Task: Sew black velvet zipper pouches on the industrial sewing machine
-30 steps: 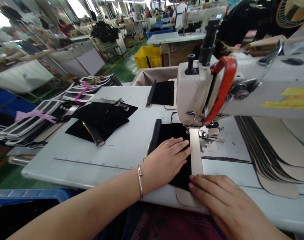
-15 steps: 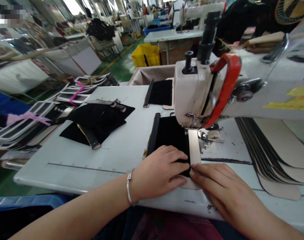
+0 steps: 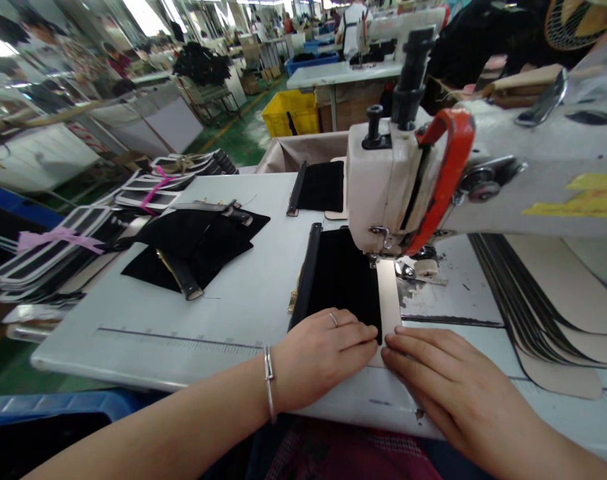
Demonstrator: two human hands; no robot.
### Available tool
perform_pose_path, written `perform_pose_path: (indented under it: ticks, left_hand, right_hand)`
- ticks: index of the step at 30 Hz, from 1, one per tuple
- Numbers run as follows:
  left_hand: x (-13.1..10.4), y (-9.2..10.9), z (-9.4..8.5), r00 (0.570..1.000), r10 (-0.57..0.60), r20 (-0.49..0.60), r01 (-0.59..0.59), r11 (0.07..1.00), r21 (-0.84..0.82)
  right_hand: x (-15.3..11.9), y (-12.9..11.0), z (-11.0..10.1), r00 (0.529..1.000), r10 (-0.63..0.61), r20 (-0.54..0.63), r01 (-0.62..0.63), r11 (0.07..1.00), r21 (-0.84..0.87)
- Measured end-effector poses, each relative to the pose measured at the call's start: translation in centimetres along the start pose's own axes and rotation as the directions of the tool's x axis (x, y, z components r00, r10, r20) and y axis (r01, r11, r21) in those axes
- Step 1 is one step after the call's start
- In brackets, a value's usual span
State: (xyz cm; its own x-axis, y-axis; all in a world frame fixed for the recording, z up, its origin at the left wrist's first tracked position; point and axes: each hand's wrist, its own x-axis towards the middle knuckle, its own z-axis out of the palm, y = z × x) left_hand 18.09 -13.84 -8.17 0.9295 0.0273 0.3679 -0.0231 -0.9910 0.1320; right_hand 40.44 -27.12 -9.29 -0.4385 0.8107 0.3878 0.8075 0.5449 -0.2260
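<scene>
A black fabric piece (image 3: 346, 280) lies on a beige panel (image 3: 389, 293) under the presser foot of a white sewing machine (image 3: 378, 173). Along the fabric's left side runs a dark strip with a gold zipper (image 3: 298, 287). My left hand (image 3: 328, 353), wearing a ring and a bangle, is closed on the near edge of the black fabric; its thumb is hidden. Fingers together, my right hand (image 3: 438, 367) grips the near right edge of the beige panel, its fingertips almost meeting the left ones. The panel's near end is partly covered by both hands.
Black zippered pieces (image 3: 198, 247) lie loosely at the table's left. Another black piece (image 3: 320, 187) sits behind the work. Beige panels (image 3: 553, 313) are fanned out at the right. Tied bundles (image 3: 63, 247) stand beyond the left edge, and a blue basket (image 3: 63, 407) is at lower left.
My left hand has slid slightly toward me, its fingers drawn together and the thumb now out of sight. The right hand has barely shifted. The fabric's near edge lies flatter beside the panel.
</scene>
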Motion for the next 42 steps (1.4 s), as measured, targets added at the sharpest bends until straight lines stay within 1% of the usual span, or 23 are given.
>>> perform_pose_path:
  ticks: [6,11,14,17,25,29,35,39,42]
  left_hand:
    - [0.5,-0.9,0.0,0.998,-0.011,0.066,0.005,0.995,0.097]
    - [1.3,-1.7,-0.1,0.999,-0.02,0.04,0.015,0.994,0.104]
    - [1.7,-2.3,-0.2,0.998,-0.029,0.061,0.023,0.994,0.103]
    - [2.0,-3.0,-0.2,0.997,-0.015,0.081,0.006,0.994,0.111]
    - [2.7,-4.7,0.4,0.998,-0.013,0.061,0.002,0.984,0.177]
    - [3.0,-5.5,0.7,0.997,-0.051,0.062,0.039,0.984,0.173]
    - [3.3,-6.5,0.8,0.989,-0.121,0.084,0.111,0.986,0.122]
    - [3.4,-6.9,1.0,0.984,-0.158,0.08,0.148,0.981,0.126]
    - [3.5,-7.4,1.3,0.978,-0.201,0.056,0.193,0.973,0.128]
  right_hand:
    - [0.6,1.0,0.2,1.0,0.007,0.028,-0.007,1.0,-0.007]
    - [1.2,1.7,0.2,0.999,0.023,0.028,-0.023,1.0,-0.009]
    - [1.4,2.0,0.3,0.998,0.047,0.039,-0.046,0.999,-0.013]
    - [1.6,2.4,0.3,0.997,0.061,0.045,-0.061,0.998,-0.014]
    - [2.6,3.5,0.3,0.996,0.069,0.057,-0.066,0.996,-0.065]
    - [3.1,4.0,0.3,0.996,0.072,0.047,-0.068,0.994,-0.091]
    - [3.9,4.7,0.5,0.992,0.103,0.076,-0.094,0.989,-0.114]
    - [4.1,5.1,0.8,0.99,0.115,0.08,-0.104,0.986,-0.129]
    - [4.3,5.2,1.1,0.987,0.14,0.078,-0.127,0.979,-0.158]
